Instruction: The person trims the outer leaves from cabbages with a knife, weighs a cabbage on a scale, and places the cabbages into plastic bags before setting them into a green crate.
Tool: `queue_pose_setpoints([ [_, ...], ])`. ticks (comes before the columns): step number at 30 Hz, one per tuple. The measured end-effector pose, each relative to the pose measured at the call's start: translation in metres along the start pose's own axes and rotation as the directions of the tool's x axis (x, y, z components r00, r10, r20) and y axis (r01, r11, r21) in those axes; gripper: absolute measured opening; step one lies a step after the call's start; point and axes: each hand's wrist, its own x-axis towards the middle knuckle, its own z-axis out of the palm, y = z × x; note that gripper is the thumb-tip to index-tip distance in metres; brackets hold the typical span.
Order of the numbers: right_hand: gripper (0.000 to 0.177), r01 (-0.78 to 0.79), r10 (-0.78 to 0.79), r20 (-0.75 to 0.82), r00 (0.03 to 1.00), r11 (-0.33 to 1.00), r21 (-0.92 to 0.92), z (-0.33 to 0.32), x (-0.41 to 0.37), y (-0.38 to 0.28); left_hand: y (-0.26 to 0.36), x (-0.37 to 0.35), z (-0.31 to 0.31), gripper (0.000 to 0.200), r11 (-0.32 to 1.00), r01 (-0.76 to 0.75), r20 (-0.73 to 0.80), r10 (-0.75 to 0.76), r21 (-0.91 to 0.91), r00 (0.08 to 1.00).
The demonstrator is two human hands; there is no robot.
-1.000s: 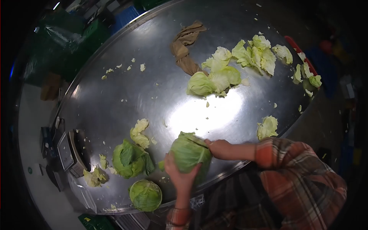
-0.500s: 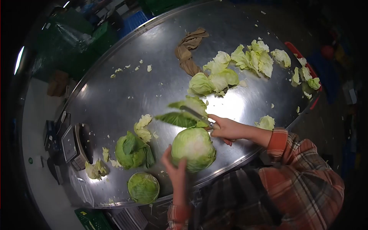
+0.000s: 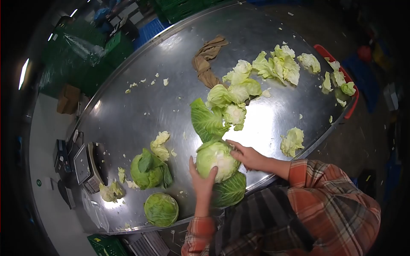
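A pale green cabbage with loosened outer leaves rests near the table's front edge. My left hand grips it from the near left side, thumb on top. My right hand is against its right side, fingers curled; a small dark part shows at the fingers, seemingly the knife, with its blade hidden. One large green leaf lies just beyond the cabbage, and another dark leaf spreads on its near side. To the left are two more cabbages, one with a folded leaf and a rounder one.
Trimmed leaves lie toward the back right, with a twisted brown cloth beside them. A scale stands on the left. A red-rimmed container sits at the right edge of the metal table.
The knife blade, plainly seen before above the cabbage, no longer shows. My right hand has come down against the cabbage. A cut leafy piece now lies on the far side, and a leaf spreads on the near side.
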Motion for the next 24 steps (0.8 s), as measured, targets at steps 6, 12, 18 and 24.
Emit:
queue_pose_setpoints([
  [6, 0.051, -0.138, 0.136, -0.025, 0.99, 0.985, -0.103, -0.027, 0.028, 0.011, -0.034, -0.018, -0.033, 0.081, 0.989, -0.139, -0.057, 0.136, -0.045, 0.989],
  [12, 0.055, -0.209, 0.209, -0.135, 0.969, 0.978, 0.017, -0.011, 0.067, -0.008, 0.001, -0.003, -0.047, 0.076, 0.956, -0.125, 0.047, 0.116, 0.266, 0.992],
  [18, 0.044, -0.082, 0.101, 0.11, 0.989, 0.983, -0.166, 0.001, 0.007, -0.017, -0.026, -0.019, -0.05, 0.096, 0.964, 0.05, -0.213, 0.007, 0.26, 0.977],
  [24, 0.051, 0.315, -0.32, 0.049, 0.946, 0.876, -0.364, 0.034, 0.015, -0.004, -0.021, -0.017, -0.025, 0.09, 0.99, 0.025, -0.027, -0.029, -0.14, 0.999],
])
